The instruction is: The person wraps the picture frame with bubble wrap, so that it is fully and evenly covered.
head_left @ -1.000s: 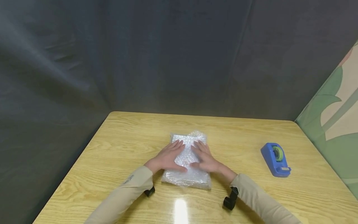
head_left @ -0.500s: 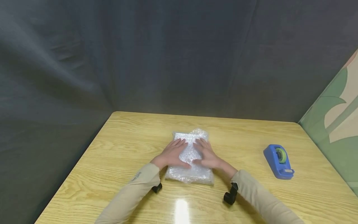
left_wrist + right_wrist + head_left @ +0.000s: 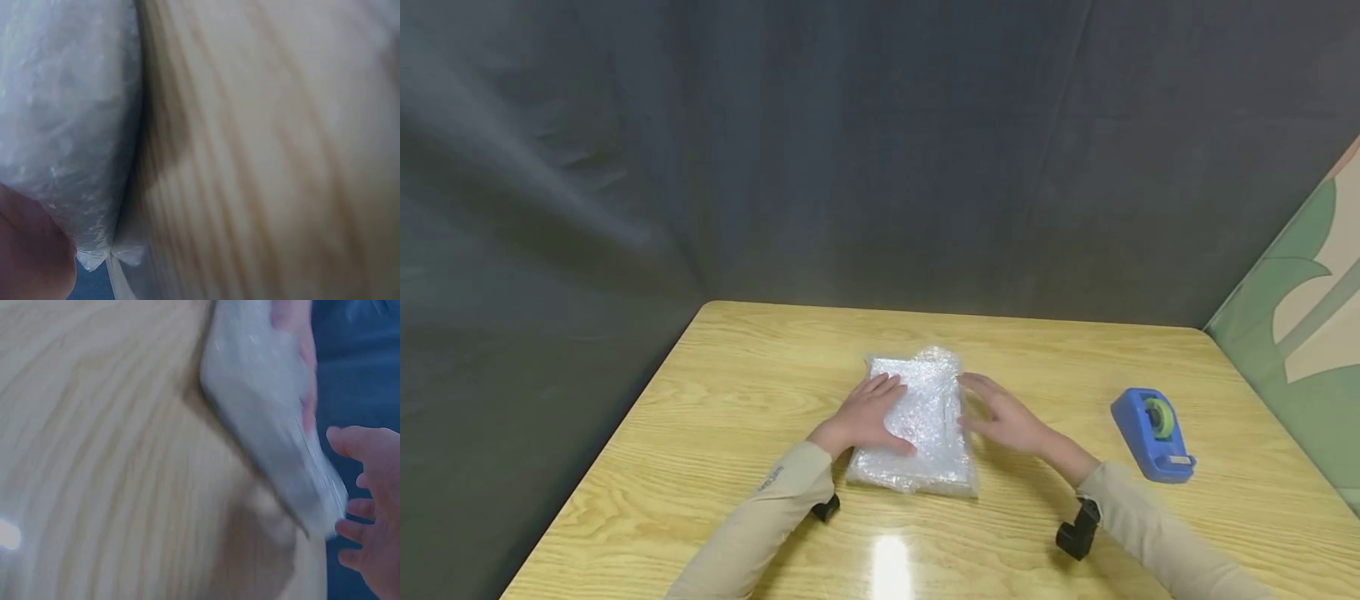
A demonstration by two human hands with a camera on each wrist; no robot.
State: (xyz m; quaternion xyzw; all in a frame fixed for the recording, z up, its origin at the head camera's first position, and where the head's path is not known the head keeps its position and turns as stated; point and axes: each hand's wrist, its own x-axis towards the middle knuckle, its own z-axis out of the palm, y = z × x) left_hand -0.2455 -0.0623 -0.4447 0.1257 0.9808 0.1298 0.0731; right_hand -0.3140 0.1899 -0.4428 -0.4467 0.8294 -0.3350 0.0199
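Observation:
A flat rectangular bundle in clear bubble wrap [image 3: 934,433] lies on the wooden table, a loose flap of wrap sticking out at its far right corner. My left hand [image 3: 867,417] rests on its left part, fingers spread and thumb pointing across it. Just past the bundle's right edge is my right hand [image 3: 1003,417], fingers loosely extended and holding nothing. In the right wrist view, that hand [image 3: 375,506] appears beside the wrapped bundle [image 3: 269,412]. The left wrist view shows the bundle's side [image 3: 69,112] and a bit of the left hand [image 3: 34,250]. What the wrap encloses cannot be made out.
A blue tape dispenser [image 3: 1152,435] with a green roll stands on the right side of the table [image 3: 737,367]. A dark curtain [image 3: 880,167] hangs behind and to the left. A leaf-patterned panel [image 3: 1322,333] borders the right side.
My right hand has lifted off the bundle and moved right, beyond its edge. The left hand stays on the wrap. The bundle lies nearly as before.

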